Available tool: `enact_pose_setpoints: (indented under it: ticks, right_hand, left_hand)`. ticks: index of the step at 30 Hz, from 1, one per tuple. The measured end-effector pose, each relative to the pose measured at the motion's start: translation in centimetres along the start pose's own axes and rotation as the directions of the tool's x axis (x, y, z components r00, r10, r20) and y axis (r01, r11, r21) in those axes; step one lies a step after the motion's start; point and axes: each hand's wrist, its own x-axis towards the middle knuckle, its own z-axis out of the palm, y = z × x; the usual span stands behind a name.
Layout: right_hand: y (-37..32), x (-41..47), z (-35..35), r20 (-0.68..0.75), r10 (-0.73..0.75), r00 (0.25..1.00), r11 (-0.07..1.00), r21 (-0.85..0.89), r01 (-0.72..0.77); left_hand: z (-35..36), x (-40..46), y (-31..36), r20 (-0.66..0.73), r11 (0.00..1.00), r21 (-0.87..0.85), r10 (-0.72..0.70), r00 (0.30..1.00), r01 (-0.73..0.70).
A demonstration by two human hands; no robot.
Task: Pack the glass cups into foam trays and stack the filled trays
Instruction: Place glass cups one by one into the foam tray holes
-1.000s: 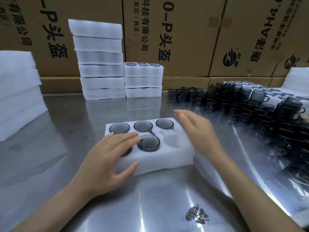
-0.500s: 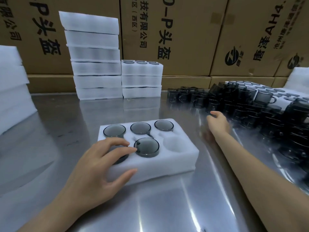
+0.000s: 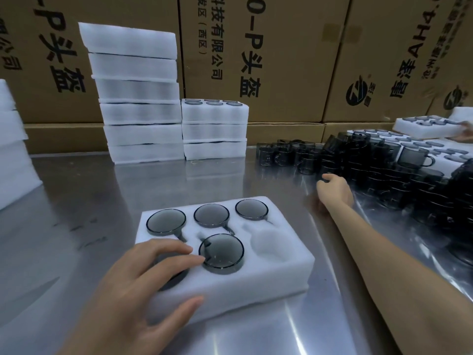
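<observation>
A white foam tray (image 3: pixel 281 272) lies on the steel table in front of me. Three dark glass cups fill its back row (image 3: pixel 212 215), and a fourth cup (image 3: pixel 221 253) sits in the front middle. The front right slot (image 3: pixel 268 245) is empty. My left hand (image 3: pixel 143 285) lies over the front left slot and hides a cup there, fingers on top and thumb against the tray's front wall. My right hand (image 3: pixel 335 190) is stretched to the right, its fingers curled at the near edge of the loose cup pile (image 3: pixel 384 172); any hold on a cup is hidden.
Two stacks of filled foam trays (image 3: pixel 138 98) (image 3: pixel 215 129) stand at the back against cardboard boxes (image 3: pixel 281 60). More foam (image 3: pixel 12 155) is piled at the left. At the far right another person's hand holds a filled tray (image 3: pixel 430 126) above other trays.
My right hand went from above the tray out to the right, to the cup pile. My left hand stayed on the tray. A tray held by another person came into view at the right.
</observation>
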Motion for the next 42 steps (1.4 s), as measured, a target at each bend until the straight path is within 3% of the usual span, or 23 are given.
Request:
enact_pose_setpoints:
  ticks: [9, 19, 22, 25, 32, 35, 39, 42]
  right_hand:
    - [0.8, -3.6, -1.4, 0.004, -0.058, 0.998, 0.927, 0.371, 0.053]
    - [0.9, -12.8, -3.6, 0.105, -0.106, 0.989, 0.806, 0.591, 0.024]
    - [0.8, -16.0, -4.2, 0.133, -0.179, 0.975, 0.814, 0.577, 0.071]
    - [0.7, -18.0, -5.0, 0.131, -0.265, 0.955, 0.893, 0.406, 0.192]
    - [0.6, -17.5, -6.4, -0.011, -0.343, 0.939, 0.927, 0.156, 0.34]
    - [1.1, -15.9, -6.2, 0.014, -0.291, 0.957, 0.926, 0.257, 0.277]
    - [1.3, -14.7, -5.8, 0.252, -0.313, 0.916, 0.914, 0.342, 0.218]
    - [1.3, -14.5, -5.4, 0.237, -0.345, 0.908, 0.915, 0.3, 0.27]
  left_hand:
    - [-0.6, 0.1, 0.3, 0.069, 1.0, 0.017, -0.011, 0.998, 0.01]
    - [-1.2, -0.2, 0.9, 0.113, 0.999, 0.007, -0.043, 0.993, 0.043]
    - [-1.3, -0.4, 0.9, 0.11, 0.999, 0.026, -0.035, 0.993, 0.032]
    - [-1.5, -0.5, 1.0, 0.11, 0.999, 0.042, -0.028, 0.994, 0.023]
    - [-1.7, -0.5, 1.2, 0.109, 0.998, 0.057, -0.027, 0.994, 0.021]
    - [-1.7, -0.5, 1.3, 0.103, 0.998, 0.052, -0.034, 0.994, 0.029]
    - [-1.7, -0.5, 1.4, 0.1, 0.998, 0.052, -0.029, 0.995, 0.024]
    - [-1.6, -0.5, 1.4, 0.098, 0.998, 0.052, -0.035, 0.995, 0.03]
